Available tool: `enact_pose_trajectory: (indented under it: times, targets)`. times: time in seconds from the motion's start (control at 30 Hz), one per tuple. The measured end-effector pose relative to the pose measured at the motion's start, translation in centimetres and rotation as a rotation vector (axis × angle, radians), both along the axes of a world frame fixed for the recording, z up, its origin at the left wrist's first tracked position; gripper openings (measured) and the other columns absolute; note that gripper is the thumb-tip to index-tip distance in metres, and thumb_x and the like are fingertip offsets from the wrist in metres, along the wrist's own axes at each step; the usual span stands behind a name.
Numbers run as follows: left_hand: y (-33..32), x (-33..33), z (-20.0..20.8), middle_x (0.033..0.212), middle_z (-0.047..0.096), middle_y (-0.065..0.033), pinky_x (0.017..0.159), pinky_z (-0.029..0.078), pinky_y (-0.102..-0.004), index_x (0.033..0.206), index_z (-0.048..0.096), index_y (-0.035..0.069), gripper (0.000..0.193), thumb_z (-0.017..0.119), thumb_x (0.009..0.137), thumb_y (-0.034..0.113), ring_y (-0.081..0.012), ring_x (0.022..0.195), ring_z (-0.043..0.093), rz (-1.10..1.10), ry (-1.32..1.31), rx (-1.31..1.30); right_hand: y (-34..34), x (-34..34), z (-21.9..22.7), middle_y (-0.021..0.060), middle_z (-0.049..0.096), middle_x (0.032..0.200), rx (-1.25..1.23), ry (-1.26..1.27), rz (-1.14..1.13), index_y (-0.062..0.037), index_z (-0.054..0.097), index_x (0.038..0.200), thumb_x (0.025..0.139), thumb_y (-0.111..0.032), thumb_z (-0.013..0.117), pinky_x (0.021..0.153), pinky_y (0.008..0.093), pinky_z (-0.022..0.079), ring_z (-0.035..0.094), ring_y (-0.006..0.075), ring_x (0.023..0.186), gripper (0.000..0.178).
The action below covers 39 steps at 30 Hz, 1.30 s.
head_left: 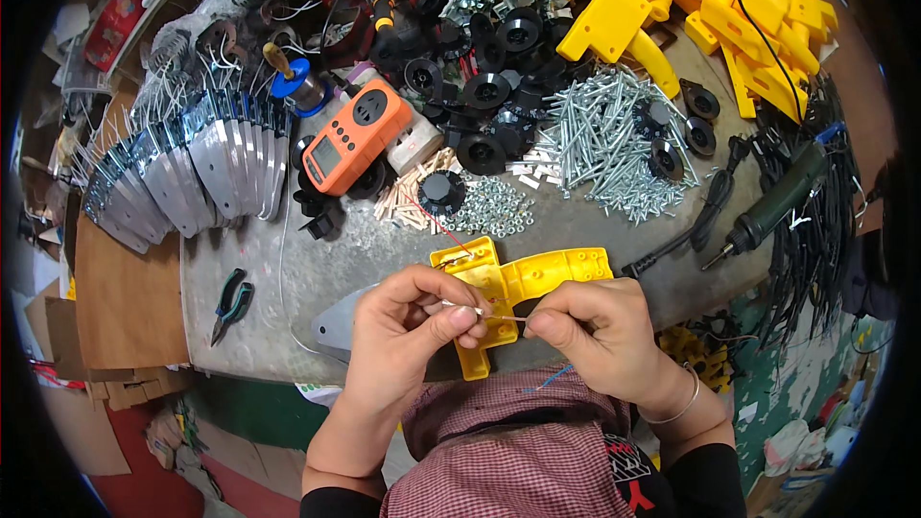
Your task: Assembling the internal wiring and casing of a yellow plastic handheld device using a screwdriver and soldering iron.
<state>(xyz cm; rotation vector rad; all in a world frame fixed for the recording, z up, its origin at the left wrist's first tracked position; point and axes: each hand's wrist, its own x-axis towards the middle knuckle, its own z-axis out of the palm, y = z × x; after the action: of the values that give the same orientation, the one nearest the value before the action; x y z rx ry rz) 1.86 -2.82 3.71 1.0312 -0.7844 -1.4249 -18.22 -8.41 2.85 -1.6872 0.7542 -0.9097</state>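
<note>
Worktop (288, 278): one grey surface, crowded at the back, barer toward you.
Yellow housings in the heap (729, 10): too many to count, piled at the far right corner.
Metal blades (182, 173): a fanned row on your left, overlapping so closely that you cannot count them.
Screw pile (614, 144): one loose heap of silver screws, far too many to count, right of centre.
Black round parts (489, 86): well over a dozen, scattered behind the screws.
Yellow housing (518, 283): one, lying flat on the worktop just in front of you, partly under both your hands.
Orange meter (353, 134): one, lying tilted beside the blades.
Green power tool (772, 206): one, at your right, its black cord running toward the centre.
Nut pile (494, 206): one small heap of silver nuts, beside one black knob (441, 190).
Pliers (230, 302): one pair, green-handled, lying alone on your left.
Left hand (413, 331): one, your fingers curled, thumb and forefinger pinching the thin wire over the housing.
Right hand (600, 326): one, fingertips pinched on the other end of the same wire; one bangle (676, 408) sits on that wrist.
Thin wire (504, 317): one pale strand, stretched between your two hands.
Red wire (436, 221): one, running from the housing toward the knob.
</note>
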Motion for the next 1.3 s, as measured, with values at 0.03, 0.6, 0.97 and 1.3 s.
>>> enact_pose_trajectory:
  times: [0.03, 0.6, 0.97, 1.3]
  targets:
    - [0.0, 0.0, 0.1, 0.090, 0.068, -0.0108, 0.070, 0.053, -0.0253, 0.094, 0.063, -0.001, 0.009, 0.068, 0.087, 0.000, -0.0131, 0.077, 0.064, -0.005, 0.016, 0.021, 0.0, 0.0, 0.1, 0.0083, 0.061, 0.062, -0.003, -0.004, -0.002, 0.0010, 0.066, 0.079, 0.089, -0.015, 0.071, 0.048, 0.0288, 0.043, 0.059, 0.0168, 0.051, 0.019]
    - [0.5, -0.7, 0.0, 0.092, 0.065, -0.0086, 0.076, 0.050, -0.0273, 0.090, 0.068, -0.001, 0.011, 0.073, 0.081, -0.005, -0.0153, 0.087, 0.062, 0.076, -0.378, -0.183, 0.1, -0.1, 0.1, 0.0085, 0.058, 0.058, -0.038, 0.070, -0.017, -0.0004, 0.066, 0.078, 0.088, -0.015, 0.071, 0.046, 0.0305, 0.041, 0.056, 0.0178, 0.047, 0.018]
    - [0.4, -1.1, -0.1, 0.093, 0.066, -0.0094, 0.077, 0.052, -0.0265, 0.089, 0.069, -0.002, 0.010, 0.073, 0.080, -0.004, -0.0148, 0.086, 0.063, -0.024, -0.400, -0.203, 0.0, -0.5, -0.5, 0.0099, 0.062, 0.066, -0.043, -0.014, 0.080, -0.0002, 0.066, 0.084, 0.089, -0.015, 0.070, 0.053, 0.0289, 0.046, 0.060, 0.0183, 0.056, 0.016]
    - [0.2, -1.7, 0.1, 0.089, 0.066, -0.0049, 0.073, 0.050, -0.0225, 0.087, 0.067, 0.000, 0.010, 0.073, 0.081, -0.002, -0.0097, 0.080, 0.061, -0.132, -0.424, -0.121, -0.9, -2.0, 0.9, 0.0096, 0.065, 0.075, -0.005, 0.164, 0.249, -0.0003, 0.065, 0.084, 0.087, -0.013, 0.070, 0.062, 0.0320, 0.049, 0.064, 0.0236, 0.067, 0.014]
